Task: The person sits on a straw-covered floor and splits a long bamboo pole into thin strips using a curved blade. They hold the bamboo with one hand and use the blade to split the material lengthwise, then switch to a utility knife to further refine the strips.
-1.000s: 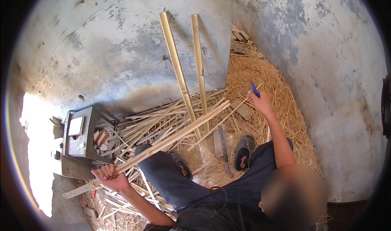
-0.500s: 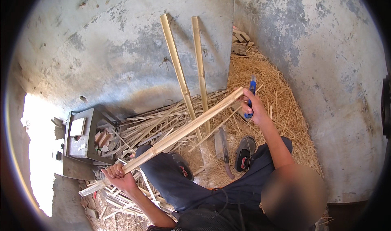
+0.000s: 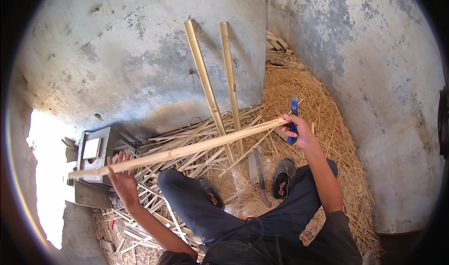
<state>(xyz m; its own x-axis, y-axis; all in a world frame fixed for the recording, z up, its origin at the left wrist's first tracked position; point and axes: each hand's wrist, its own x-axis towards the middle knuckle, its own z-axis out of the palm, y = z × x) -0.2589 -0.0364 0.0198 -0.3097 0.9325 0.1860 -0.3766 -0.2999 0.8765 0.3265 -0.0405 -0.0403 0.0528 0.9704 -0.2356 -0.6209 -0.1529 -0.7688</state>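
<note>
A long split bamboo strip [image 3: 191,148] slants across in front of me, its far-left end a little blurred. My right hand [image 3: 300,133] is closed at its right end, pinching it, and also holds a blue utility knife [image 3: 294,109] with the blade end pointing up. Below the strip's left part, my left hand [image 3: 125,186] is raised with fingers spread; the strip passes across its fingers, and I cannot tell whether they touch. On the ground between my feet lies a broad-bladed chopping knife [image 3: 256,169] with a curved handle.
Two bamboo lengths, one left [image 3: 202,71] and one right [image 3: 229,71], lean against the grey wall [image 3: 140,78]. A heap of thin strips [image 3: 173,145] and straw-like shavings [image 3: 322,110] cover the floor. To the left stands a dark machine-like box [image 3: 105,145].
My left hand has loosened its grip and spread its fingers, moving up. The strip's left end has swung up and left; its right end and my right hand have dropped slightly.
</note>
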